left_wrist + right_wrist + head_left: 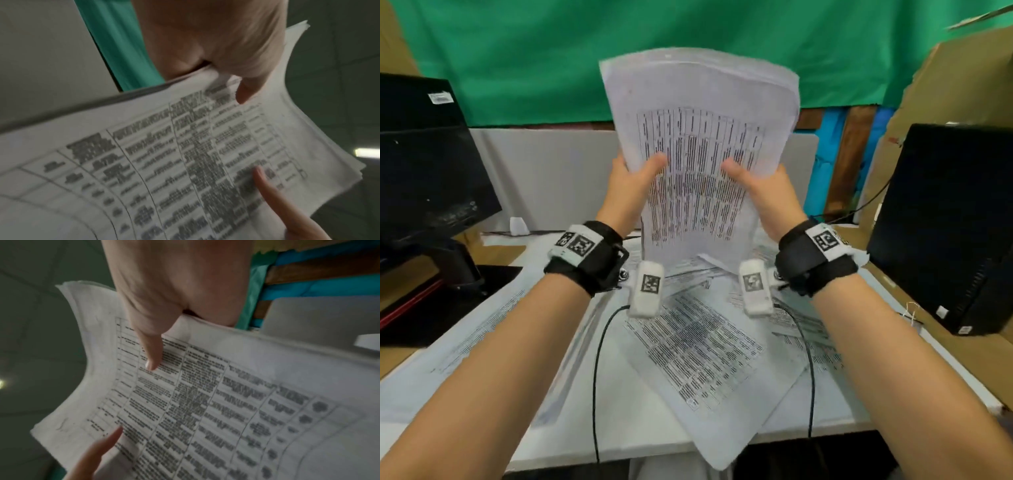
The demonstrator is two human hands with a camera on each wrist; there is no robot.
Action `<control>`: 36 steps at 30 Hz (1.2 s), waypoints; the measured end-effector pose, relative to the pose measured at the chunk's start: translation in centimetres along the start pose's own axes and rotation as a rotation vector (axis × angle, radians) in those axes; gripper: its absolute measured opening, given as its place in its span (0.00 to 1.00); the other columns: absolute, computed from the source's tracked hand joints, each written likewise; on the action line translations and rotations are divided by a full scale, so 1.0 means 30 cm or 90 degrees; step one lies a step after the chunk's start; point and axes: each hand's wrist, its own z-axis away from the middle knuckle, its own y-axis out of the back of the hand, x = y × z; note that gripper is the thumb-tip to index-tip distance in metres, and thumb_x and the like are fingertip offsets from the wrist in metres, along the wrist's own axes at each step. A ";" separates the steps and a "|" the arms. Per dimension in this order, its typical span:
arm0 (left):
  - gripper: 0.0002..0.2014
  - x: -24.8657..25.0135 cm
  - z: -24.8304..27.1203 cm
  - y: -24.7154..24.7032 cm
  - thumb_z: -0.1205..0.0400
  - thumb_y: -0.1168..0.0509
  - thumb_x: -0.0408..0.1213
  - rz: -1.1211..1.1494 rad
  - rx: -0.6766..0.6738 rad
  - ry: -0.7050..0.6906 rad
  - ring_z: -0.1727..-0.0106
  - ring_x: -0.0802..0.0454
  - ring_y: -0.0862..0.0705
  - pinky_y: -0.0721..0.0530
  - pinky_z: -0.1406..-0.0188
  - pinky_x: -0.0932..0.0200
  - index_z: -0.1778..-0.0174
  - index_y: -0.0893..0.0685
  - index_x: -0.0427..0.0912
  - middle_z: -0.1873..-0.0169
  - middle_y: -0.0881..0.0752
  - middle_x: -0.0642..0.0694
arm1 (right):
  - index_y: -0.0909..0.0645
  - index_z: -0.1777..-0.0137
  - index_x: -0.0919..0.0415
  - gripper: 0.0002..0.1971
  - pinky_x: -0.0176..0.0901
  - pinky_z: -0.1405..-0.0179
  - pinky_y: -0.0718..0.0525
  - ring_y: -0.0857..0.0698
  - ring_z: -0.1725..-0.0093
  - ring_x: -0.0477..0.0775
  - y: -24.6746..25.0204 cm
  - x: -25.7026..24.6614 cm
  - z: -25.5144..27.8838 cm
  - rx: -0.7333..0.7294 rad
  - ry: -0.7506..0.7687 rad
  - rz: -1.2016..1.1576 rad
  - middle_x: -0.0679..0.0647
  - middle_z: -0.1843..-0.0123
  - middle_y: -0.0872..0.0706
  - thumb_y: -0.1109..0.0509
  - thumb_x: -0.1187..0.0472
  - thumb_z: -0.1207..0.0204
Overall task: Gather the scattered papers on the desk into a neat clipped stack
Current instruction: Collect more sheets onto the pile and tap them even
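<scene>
A thick stack of printed papers [698,144] stands upright above the desk, its lower edge near the loose sheets. My left hand [631,183] grips its left edge, thumb on the front page. My right hand [763,186] grips the right edge the same way. In the left wrist view the left hand [222,53] pinches the stack [185,162]. The right wrist view shows the right hand [164,305] with its thumb pressed on the printed page [205,402]. Several loose printed sheets [698,353] lie scattered on the white desk [619,421]. No clip is visible.
A black monitor [424,161] stands at the left on its base. A black computer case [948,222] stands at the right beside cardboard [941,102]. A grey partition [544,174] and a green cloth [551,51] close the back. Black cables [595,377] run over the sheets.
</scene>
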 end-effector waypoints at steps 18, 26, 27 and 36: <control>0.19 -0.271 0.183 0.167 0.34 0.33 0.29 -0.082 -0.042 0.451 0.52 0.56 0.25 0.21 0.74 0.75 0.49 0.31 0.40 0.35 0.20 0.36 | 0.30 0.22 0.68 0.40 0.52 0.28 0.23 0.21 0.28 0.61 0.026 0.395 0.171 -0.415 -0.409 0.745 0.61 0.24 0.23 0.26 0.41 0.26; 0.15 -0.449 0.120 0.239 0.16 0.45 0.21 -0.024 0.062 0.537 0.80 0.63 0.15 0.17 0.76 0.71 0.36 0.26 0.37 0.55 0.14 0.40 | 0.20 0.28 0.55 0.23 0.46 0.33 0.27 0.21 0.30 0.58 0.301 0.070 0.056 -0.258 -0.278 0.881 0.54 0.28 0.18 0.35 0.44 0.18; 0.14 -0.456 0.117 0.248 0.15 0.48 0.21 -0.045 0.036 0.549 0.84 0.62 0.17 0.19 0.80 0.73 0.37 0.26 0.35 0.62 0.13 0.39 | 0.18 0.33 0.55 0.21 0.47 0.34 0.25 0.19 0.34 0.59 0.347 0.044 0.047 -0.233 -0.274 0.862 0.54 0.33 0.15 0.34 0.44 0.19; 0.15 -0.538 0.165 0.097 0.14 0.41 0.36 -0.334 -0.108 0.541 0.43 0.39 0.16 0.16 0.45 0.47 0.40 0.22 0.26 0.43 0.16 0.36 | 0.21 0.33 0.63 0.18 0.47 0.42 0.13 0.10 0.47 0.51 0.530 0.106 -0.005 0.287 -0.180 0.229 0.64 0.39 0.13 0.41 0.54 0.14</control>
